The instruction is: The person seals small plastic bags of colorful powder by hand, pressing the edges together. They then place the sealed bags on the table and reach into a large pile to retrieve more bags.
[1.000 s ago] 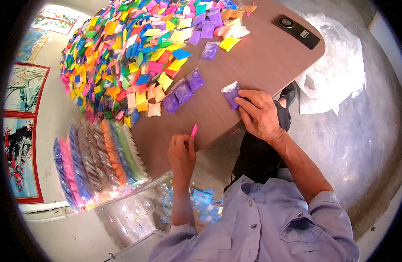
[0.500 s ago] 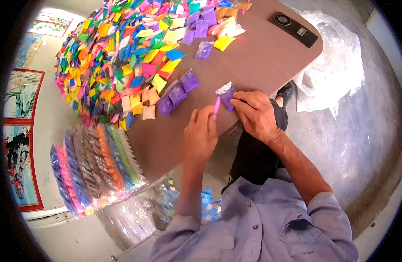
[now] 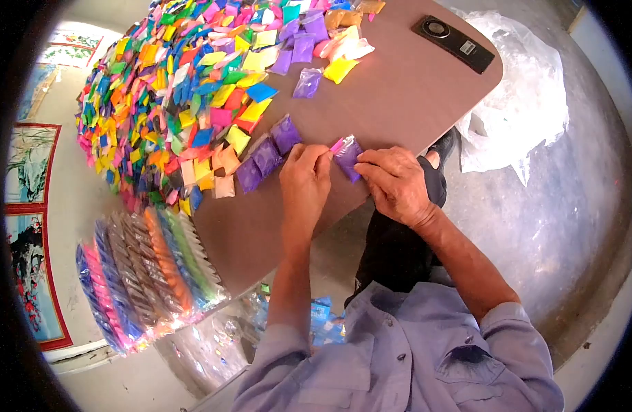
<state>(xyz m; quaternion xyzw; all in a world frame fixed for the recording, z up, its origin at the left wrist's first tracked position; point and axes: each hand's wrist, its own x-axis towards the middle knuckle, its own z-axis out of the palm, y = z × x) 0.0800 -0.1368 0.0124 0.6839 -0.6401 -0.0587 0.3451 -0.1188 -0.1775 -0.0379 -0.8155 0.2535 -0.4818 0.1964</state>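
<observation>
My left hand [image 3: 306,180] is closed in a pinch on a slim pink plastic stick [image 3: 339,145], whose tip lies over the top end of a small clear packet of purple clay-like stuff [image 3: 348,161]. The fingers of my right hand [image 3: 397,181] pinch that packet's lower right edge, just above the brown table. Beside my left hand, a row of three purple packets [image 3: 266,154] lies on the tabletop. One more purple packet [image 3: 307,83] lies farther off by itself.
A large heap of bright packets [image 3: 172,96] covers the table's far left. Stacked rows of bagged packets [image 3: 148,271] stand at the near left edge. A black device with a round dial [image 3: 453,42] lies on the table [image 3: 391,89]. A white plastic bag [image 3: 515,96] is at the right.
My left hand has moved up, and the pink stick has swung from upright to slanting across the packet's top. My right hand has shifted slightly left, still at the packet.
</observation>
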